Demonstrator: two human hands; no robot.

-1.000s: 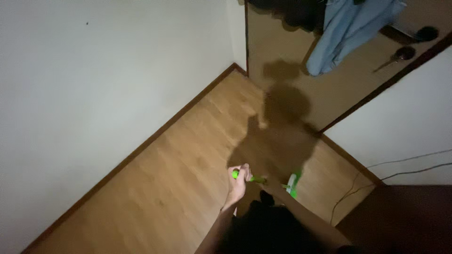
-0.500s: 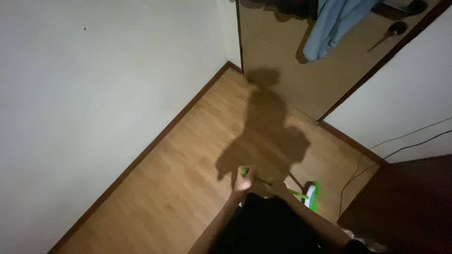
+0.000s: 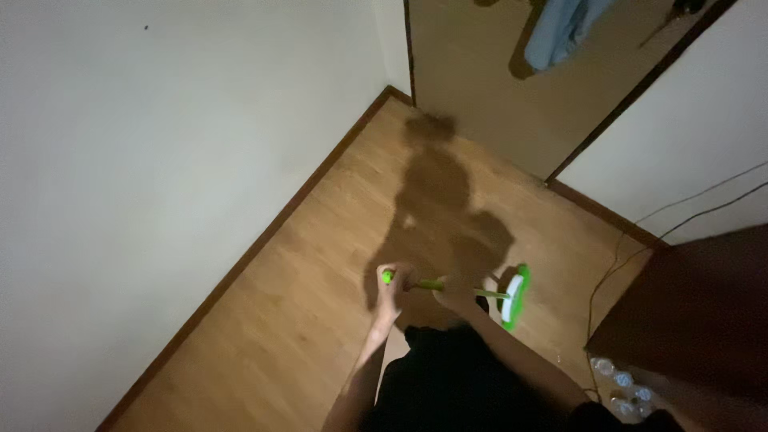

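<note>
We hold one green mop (image 3: pixel 468 290) on the wood floor (image 3: pixel 304 320).

Our left hand (image 3: pixel 390 282) has its fingers closed round the top end of the mop, and our right hand (image 3: pixel 456 294) grips lower down. The mop looks light and stiff; the long stick is the place to hold. Its one flat head (image 3: pixel 514 297) rests on the floor just beside the dark cabinet (image 3: pixel 704 312). We count two cables (image 3: pixel 688 214).

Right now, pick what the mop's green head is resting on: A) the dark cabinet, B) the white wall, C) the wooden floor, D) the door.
C: the mop head lies on the wooden floor, right of the left hand and right hand gripping the green handle, and apart from the white wall, dark cabinet and door.
</note>
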